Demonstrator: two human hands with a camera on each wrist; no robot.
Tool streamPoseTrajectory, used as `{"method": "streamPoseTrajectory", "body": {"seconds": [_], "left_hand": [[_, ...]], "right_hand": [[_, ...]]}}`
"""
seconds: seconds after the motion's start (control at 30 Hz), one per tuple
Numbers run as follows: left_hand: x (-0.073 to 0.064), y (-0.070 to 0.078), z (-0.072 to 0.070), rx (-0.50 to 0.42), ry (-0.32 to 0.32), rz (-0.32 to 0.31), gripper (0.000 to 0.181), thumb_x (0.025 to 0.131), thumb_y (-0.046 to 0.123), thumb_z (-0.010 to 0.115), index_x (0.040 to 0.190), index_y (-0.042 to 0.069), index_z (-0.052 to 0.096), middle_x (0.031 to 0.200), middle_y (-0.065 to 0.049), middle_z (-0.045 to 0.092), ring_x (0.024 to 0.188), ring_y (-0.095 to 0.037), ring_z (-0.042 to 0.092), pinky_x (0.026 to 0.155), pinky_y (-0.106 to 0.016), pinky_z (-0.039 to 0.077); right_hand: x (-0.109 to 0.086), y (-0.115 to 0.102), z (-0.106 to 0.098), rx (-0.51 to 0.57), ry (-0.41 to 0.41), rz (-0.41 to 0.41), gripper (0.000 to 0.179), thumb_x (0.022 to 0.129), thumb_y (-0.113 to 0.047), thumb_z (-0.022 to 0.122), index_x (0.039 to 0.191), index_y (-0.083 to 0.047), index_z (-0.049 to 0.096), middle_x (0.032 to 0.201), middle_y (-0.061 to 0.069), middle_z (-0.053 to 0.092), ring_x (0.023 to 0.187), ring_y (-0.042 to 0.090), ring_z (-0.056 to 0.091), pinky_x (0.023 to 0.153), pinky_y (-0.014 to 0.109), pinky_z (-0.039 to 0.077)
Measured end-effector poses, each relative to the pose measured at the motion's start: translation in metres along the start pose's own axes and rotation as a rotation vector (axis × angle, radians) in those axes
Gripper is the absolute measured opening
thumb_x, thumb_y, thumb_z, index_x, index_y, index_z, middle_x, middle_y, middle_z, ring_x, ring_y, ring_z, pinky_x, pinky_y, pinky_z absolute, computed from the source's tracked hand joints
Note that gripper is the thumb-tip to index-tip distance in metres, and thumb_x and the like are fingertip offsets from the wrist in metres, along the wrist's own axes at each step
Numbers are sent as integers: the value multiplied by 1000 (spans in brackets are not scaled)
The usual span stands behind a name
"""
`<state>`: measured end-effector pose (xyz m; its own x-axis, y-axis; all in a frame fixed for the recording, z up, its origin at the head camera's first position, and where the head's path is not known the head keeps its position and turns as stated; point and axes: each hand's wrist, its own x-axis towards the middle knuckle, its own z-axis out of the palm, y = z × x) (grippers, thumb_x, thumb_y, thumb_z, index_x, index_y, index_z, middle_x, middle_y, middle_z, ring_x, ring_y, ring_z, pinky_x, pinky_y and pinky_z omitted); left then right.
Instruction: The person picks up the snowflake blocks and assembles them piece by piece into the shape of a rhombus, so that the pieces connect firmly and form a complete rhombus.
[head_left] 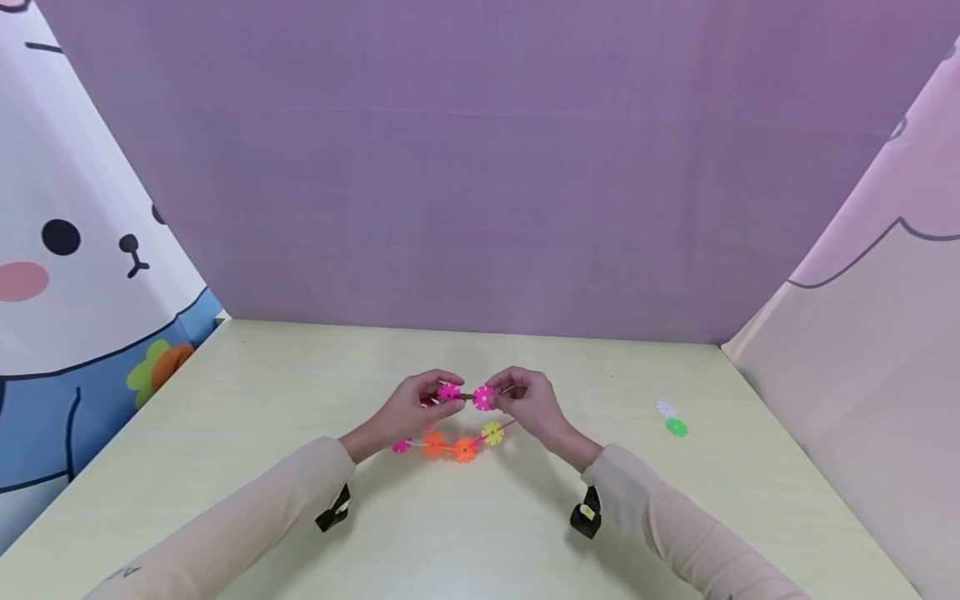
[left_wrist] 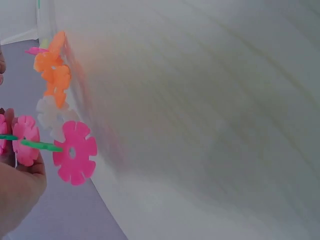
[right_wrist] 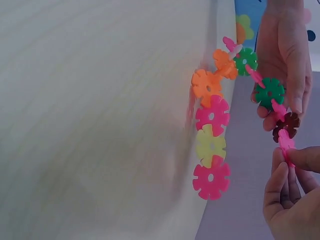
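Note:
A chain of notched plastic flower discs hangs between the hands in a loop. The left hand (head_left: 411, 410) holds the chain's upper run at a pink disc (head_left: 448, 392), with green discs (right_wrist: 270, 93) beside its fingers in the right wrist view. Thumb and fingertips of the right hand (head_left: 534, 407) pinch another pink disc (right_wrist: 286, 142), which meets a dark brown disc (right_wrist: 287, 127) between the two hands. Below them the chain's lower run shows orange discs (head_left: 464, 450), a yellow disc (head_left: 492, 432) and, at its free end, a pink one (right_wrist: 211, 178).
Off to the right on the pale wooden table (head_left: 750, 500) lie a loose white disc (head_left: 665, 408) and a loose green disc (head_left: 677, 427). A purple panel (head_left: 480, 183) rises behind the table. Cartoon-printed cloth (head_left: 82, 317) stands at the left. Black wrist mounts (head_left: 587, 515) hang under both sleeves.

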<state>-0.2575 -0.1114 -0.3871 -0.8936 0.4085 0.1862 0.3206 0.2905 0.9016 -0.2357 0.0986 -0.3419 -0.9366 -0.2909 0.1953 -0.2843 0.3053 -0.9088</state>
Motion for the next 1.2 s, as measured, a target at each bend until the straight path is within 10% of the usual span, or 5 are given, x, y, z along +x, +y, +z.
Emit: {"method": "streamPoseTrajectory", "body": {"seconds": [0.4,1.2], "left_hand": [[1,0,0,2,7,32,29,81,27,69,104,10,64,88,-5,64,72,-17,55,61,-23,50],[-9,32,-9,0,-84,11,24,84,8,64,105,-4,63,96,-18,65,77,-23,54,65,-18,49]], "right_hand": [[11,27,2,-54,7,-77,15,77,9,63,91,4,65,83,22,65,64,21,59,55,18,48],[14,27,8,-119,36,-124,13,76,8,65,85,-1,69,79,13,69,62,13,59,56,20,51]]}}
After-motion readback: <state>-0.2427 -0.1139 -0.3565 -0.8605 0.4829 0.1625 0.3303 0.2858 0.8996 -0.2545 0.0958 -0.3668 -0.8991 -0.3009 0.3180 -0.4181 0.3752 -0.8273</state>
